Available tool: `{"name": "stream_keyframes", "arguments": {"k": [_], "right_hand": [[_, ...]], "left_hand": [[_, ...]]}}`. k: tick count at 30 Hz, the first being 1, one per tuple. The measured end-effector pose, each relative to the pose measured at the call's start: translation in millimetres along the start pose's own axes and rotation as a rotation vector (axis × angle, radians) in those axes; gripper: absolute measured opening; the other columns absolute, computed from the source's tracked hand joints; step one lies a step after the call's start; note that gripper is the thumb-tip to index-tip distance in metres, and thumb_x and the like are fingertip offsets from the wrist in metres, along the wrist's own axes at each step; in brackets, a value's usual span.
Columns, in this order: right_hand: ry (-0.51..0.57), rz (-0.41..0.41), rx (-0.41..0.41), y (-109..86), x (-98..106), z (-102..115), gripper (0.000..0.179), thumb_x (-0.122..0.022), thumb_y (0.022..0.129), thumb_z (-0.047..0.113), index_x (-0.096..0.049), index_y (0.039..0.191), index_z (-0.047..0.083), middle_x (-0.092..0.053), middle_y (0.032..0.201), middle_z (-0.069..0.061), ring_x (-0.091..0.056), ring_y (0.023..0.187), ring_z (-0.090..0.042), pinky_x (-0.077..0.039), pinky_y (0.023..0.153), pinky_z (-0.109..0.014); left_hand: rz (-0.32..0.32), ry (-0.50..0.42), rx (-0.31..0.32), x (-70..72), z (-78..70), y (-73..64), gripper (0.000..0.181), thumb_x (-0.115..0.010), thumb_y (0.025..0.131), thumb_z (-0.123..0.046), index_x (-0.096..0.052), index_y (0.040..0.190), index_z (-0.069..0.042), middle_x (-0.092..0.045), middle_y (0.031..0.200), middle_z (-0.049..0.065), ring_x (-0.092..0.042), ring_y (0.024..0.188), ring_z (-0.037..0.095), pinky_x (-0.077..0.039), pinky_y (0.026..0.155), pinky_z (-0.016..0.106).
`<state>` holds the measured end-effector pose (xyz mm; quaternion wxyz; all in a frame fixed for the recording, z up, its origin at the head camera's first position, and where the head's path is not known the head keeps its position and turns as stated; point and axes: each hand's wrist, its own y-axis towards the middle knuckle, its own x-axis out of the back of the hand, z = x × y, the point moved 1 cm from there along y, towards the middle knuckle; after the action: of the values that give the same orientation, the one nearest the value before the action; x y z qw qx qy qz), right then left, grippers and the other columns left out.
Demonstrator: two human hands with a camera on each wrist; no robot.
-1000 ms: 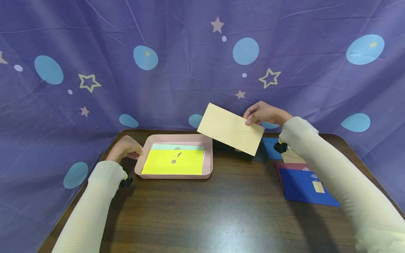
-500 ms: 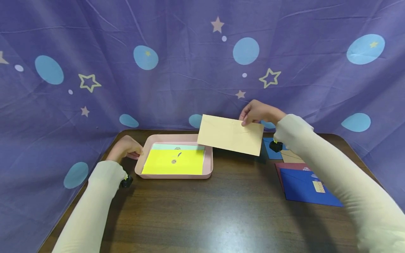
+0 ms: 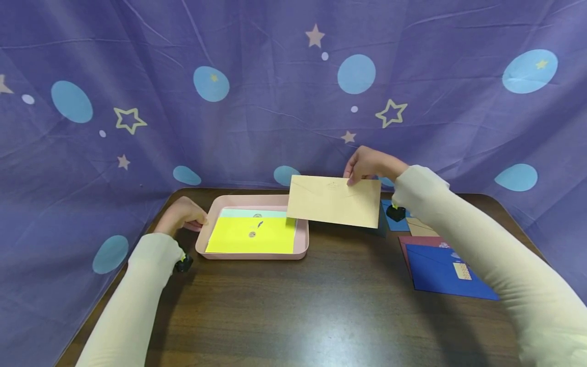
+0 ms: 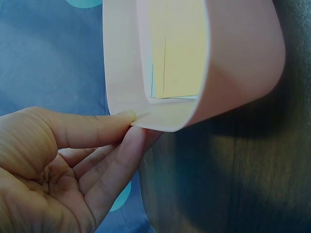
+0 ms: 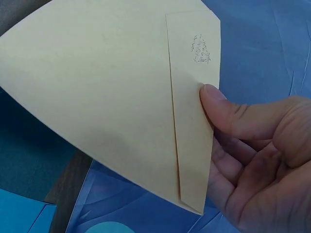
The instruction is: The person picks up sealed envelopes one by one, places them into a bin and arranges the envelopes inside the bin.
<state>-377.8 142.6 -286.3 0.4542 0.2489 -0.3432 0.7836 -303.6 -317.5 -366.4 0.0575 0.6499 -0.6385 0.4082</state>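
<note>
My left hand [image 3: 185, 214] pinches the left rim of a pink tray [image 3: 300, 250] between thumb and fingers; the left wrist view shows the thumb [image 4: 92, 128] on the inner side of the rim. Inside the tray lie a yellow envelope [image 3: 249, 239] and a pale mint one [image 3: 234, 212] partly under it. My right hand [image 3: 367, 165] holds a cream envelope [image 3: 332, 201] by its top edge, tilted above the table, its left end over the tray's right rim. In the right wrist view the thumb presses its flap [image 5: 187, 136], near a small printed mark.
Under the cream envelope a dark green envelope [image 3: 381, 224] shows partly. To the right lie a light blue envelope [image 3: 396, 223], a tan one [image 3: 422, 228], a dark red one [image 3: 405, 242] and a deep blue one [image 3: 435, 272]. A patterned purple cloth [image 3: 275, 76] hangs behind the table [image 3: 284, 311].
The cream envelope has turned from a steep slant to nearly level and its left end has dropped toward the tray. My right hand has shifted slightly left. The left hand and tray stay put.
</note>
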Motion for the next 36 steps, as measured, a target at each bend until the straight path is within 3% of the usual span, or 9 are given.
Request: {"name": "stream_keyframes", "arguments": {"k": [6, 11, 20, 28, 36], "right_hand": [[-0.011, 0.046, -0.017, 0.5, -5, 3, 0.006, -0.077, 0.087, 0.001, -0.074, 0.086, 0.006, -0.059, 0.065, 0.002, -0.038, 0.052, -0.009, -0.038, 0.054, -0.023], [-0.044, 0.077, -0.013, 1.1, -12, 8, 0.005, -0.076, 0.088, 0.003, -0.074, 0.086, 0.007, -0.06, 0.066, 0.001, -0.039, 0.053, -0.009, -0.039, 0.054, -0.023], [-0.063, 0.097, -0.003, 5.1, -28, 17, 0.004, -0.077, 0.087, 0.001, -0.076, 0.086, 0.005, -0.071, 0.079, -0.004, -0.06, 0.068, -0.015, -0.056, 0.062, -0.024], [-0.041, 0.114, 0.014, 6.7, -39, 23, 0.008, -0.077, 0.086, 0.0, -0.076, 0.094, 0.0, -0.07, 0.074, -0.002, -0.052, 0.061, -0.013, -0.052, 0.058, -0.024], [-0.065, 0.086, 0.023, 13.9, -51, 28, 0.008, -0.079, 0.085, 0.004, -0.077, 0.092, 0.005, -0.073, 0.085, -0.001, -0.061, 0.078, -0.016, -0.056, 0.074, -0.025]], "left_hand": [[0.001, -0.002, 0.0, -0.1, 0.3, -1.4, 0.017, -0.067, 0.08, 0.013, -0.068, 0.096, 0.018, -0.059, 0.064, 0.004, -0.063, 0.055, 0.012, -0.065, 0.059, 0.028], [-0.006, 0.002, 0.001, -0.3, 1.0, -0.9, 0.018, -0.067, 0.081, 0.012, -0.068, 0.098, 0.018, -0.059, 0.064, 0.004, -0.063, 0.055, 0.013, -0.066, 0.059, 0.029], [-0.006, -0.008, -0.009, -1.0, 0.8, -1.2, 0.022, -0.066, 0.081, 0.012, -0.067, 0.102, 0.019, -0.059, 0.063, 0.003, -0.063, 0.055, 0.012, -0.065, 0.058, 0.027], [-0.004, -0.006, -0.008, -0.6, -0.2, -2.4, 0.02, -0.066, 0.081, 0.012, -0.067, 0.1, 0.019, -0.06, 0.065, 0.004, -0.063, 0.056, 0.012, -0.066, 0.059, 0.028], [-0.011, -0.008, -0.025, 1.3, 0.9, -2.1, 0.016, -0.064, 0.081, 0.013, -0.067, 0.096, 0.018, -0.059, 0.064, 0.004, -0.062, 0.055, 0.011, -0.065, 0.059, 0.027]]}}
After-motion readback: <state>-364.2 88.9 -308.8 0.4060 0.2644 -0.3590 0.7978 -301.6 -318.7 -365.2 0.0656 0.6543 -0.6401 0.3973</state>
